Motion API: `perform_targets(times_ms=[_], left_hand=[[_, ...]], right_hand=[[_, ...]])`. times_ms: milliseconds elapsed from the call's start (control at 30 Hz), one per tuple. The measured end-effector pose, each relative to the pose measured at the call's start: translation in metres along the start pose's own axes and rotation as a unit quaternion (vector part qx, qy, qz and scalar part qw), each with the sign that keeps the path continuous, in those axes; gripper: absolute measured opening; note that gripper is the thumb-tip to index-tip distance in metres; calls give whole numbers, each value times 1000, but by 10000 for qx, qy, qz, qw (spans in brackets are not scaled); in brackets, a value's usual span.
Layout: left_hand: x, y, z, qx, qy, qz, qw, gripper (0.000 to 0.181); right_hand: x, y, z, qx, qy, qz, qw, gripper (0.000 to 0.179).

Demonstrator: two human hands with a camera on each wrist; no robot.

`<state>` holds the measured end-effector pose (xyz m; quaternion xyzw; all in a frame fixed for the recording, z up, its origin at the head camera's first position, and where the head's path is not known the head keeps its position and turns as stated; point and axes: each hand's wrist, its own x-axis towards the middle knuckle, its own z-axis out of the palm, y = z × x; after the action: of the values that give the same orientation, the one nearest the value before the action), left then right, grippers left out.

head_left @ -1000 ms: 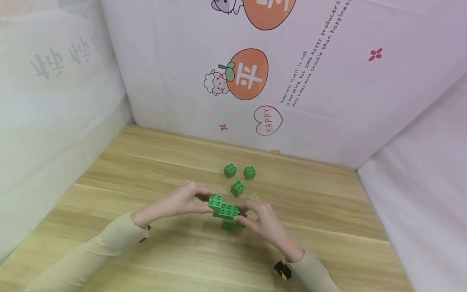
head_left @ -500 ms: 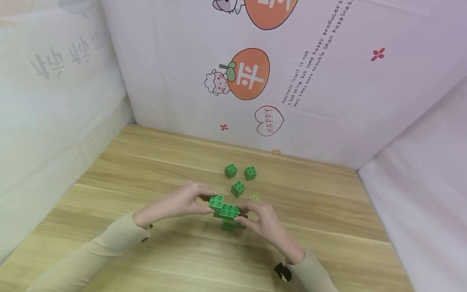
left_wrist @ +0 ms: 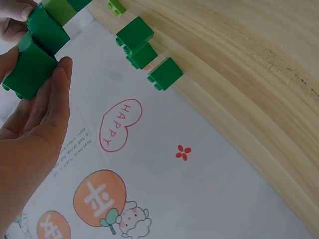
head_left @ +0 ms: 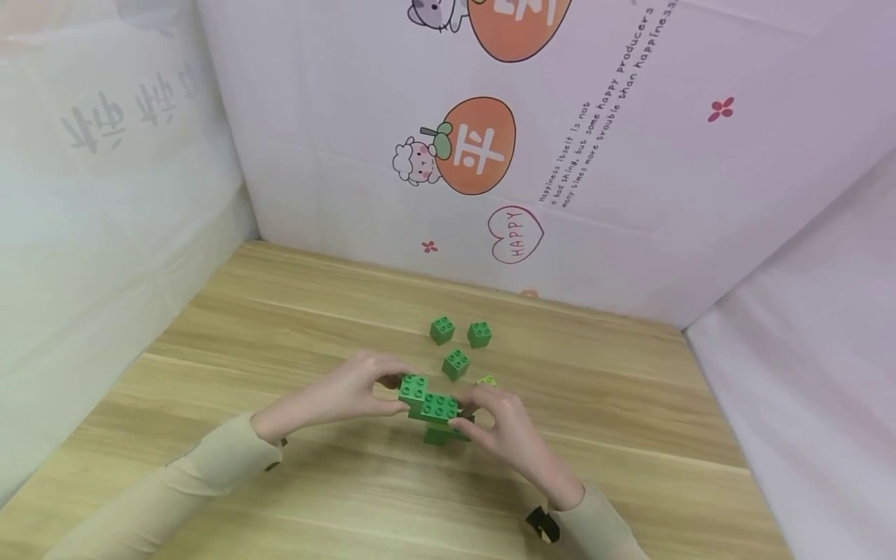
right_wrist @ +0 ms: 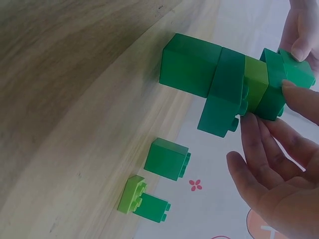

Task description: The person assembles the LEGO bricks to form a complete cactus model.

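Both hands hold a stepped stack of toy building bricks (head_left: pixel 440 405) upright over the table. Its top is a square green brick (left_wrist: pixel 31 69), offset to the left, which my left hand (head_left: pixel 364 383) pinches between thumb and fingers. My right hand (head_left: pixel 500 420) pinches the wider green brick (right_wrist: pixel 272 87) just under it, thumb on the near side and fingertips on the far side. Below come a light green brick (right_wrist: pixel 255 82), a longer dark green brick (right_wrist: pixel 222 94) and a green bottom brick (right_wrist: pixel 192 64). In the head view the fingers partly hide the stack's right side.
Behind the stack stand three loose green bricks, the left one (head_left: pixel 442 330), the right one (head_left: pixel 479 334) and the nearest (head_left: pixel 456 364). A light green brick (right_wrist: pixel 131 194) lies beside them, mostly behind the right hand from above. White printed cloth (head_left: pixel 336 179) walls the wooden table (head_left: pixel 336 498).
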<state>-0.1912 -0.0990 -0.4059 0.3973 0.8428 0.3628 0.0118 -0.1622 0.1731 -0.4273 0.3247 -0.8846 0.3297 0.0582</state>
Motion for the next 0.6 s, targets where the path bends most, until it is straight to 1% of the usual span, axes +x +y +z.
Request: perform_targets(times_ms=[233,600], left_hand=[[-1,0,0,-16,3,-10,10000,36],[3,1,-2,-163,-115,29,9998,37]], right_hand=[[-1,0,1,-46,-9,46,10000,27],[0,0,0,-43,1,20,10000,27]])
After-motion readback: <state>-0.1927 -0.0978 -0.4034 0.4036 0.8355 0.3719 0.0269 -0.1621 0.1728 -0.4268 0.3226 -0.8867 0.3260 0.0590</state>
